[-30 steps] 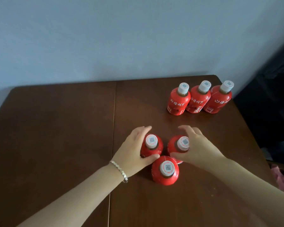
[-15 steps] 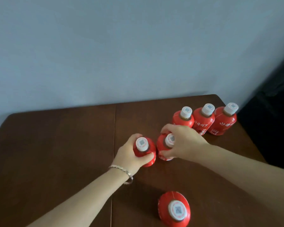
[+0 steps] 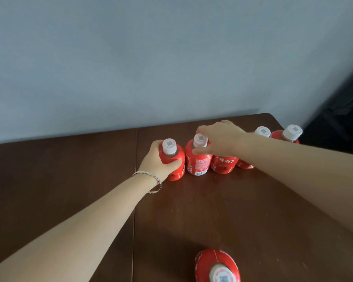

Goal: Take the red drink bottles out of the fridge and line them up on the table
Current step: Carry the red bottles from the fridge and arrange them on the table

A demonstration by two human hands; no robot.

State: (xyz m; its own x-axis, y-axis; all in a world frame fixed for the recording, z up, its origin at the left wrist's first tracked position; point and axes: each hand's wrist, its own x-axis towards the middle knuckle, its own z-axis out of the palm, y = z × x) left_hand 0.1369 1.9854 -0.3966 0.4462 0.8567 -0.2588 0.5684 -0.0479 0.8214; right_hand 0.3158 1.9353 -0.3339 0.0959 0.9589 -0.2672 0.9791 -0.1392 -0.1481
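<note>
On the brown table (image 3: pixel 69 180), our left hand (image 3: pixel 157 161) wraps the row's end bottle (image 3: pixel 172 159); our right hand (image 3: pixel 222 137) pinches its neighbour (image 3: pixel 198 159) (one bottle (image 3: pixel 217 265) stands apart, nearer us).

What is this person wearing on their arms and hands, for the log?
Both forearms are bare, with no sleeves in view. The left hand has a thin, pale beaded bracelet hanging loosely at the wrist. The right hand shows no gloves, rings or watch.
</note>
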